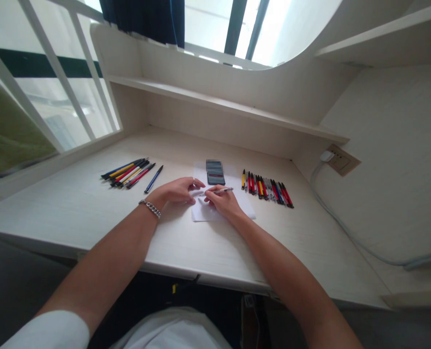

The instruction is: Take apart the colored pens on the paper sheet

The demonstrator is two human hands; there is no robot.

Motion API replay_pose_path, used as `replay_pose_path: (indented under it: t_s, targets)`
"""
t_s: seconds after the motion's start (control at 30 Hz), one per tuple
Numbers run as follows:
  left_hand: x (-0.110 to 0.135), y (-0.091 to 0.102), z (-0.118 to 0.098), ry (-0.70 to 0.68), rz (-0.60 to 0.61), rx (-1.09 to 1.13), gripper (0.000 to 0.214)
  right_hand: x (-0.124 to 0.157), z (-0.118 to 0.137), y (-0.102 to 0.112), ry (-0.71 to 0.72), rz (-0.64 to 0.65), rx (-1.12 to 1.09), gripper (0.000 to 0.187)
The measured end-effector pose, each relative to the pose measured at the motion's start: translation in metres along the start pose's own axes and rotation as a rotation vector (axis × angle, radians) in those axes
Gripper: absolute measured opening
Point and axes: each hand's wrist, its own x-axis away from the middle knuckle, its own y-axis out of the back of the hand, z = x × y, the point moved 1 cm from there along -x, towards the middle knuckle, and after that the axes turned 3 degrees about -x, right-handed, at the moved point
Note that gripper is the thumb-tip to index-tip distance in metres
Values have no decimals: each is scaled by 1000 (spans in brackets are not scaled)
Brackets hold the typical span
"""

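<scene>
A pen (221,191) is gripped in the right hand (223,201), pinched between thumb and fingers, with its free end pointed right. The left hand (179,190) is laid just beside it, palm down and fingers loosely curled, with nothing held. Whether its fingertips touch the pen cannot be told. Both hands are rested on the paper (203,213), which is spread flat at the middle of the desk (92,208).

A ring (193,181) is worn on the left hand and a bracelet (150,207) on that wrist. At the far edge of the paper a phone (215,173) is laid, just beyond the fingers. To the right a row of pens (268,189) is set out side by side, close to the paper. To the left, well apart, a bundle of pens (128,173) is heaped, with one blue pen (153,179) just beside it. Farther right a plug (326,155) is seated in a socket (342,161), and its cable (346,228) is trailed along the wall. A shelf (219,104) is fixed above the desk.

Any writing on the phone and pens is too small to be read.

Both forearms are stretched forward and angled inward, so that the hands are met over the paper.
</scene>
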Motion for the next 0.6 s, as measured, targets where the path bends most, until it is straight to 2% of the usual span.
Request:
replay_pose_path:
  t_s: [0.17, 0.43, 0.6]
  targets:
    - [0, 0, -4, -23, 35, 10, 62, 0, -4, -6, 38, 50, 27, 16]
    - [-1, -1, 0, -4, -8, -19, 71, 1, 0, -4, 22, 63, 59, 13]
    - [0, 0, -1, -25, -3, -30, 64, -2, -1, 0, -16, 8, -7, 17]
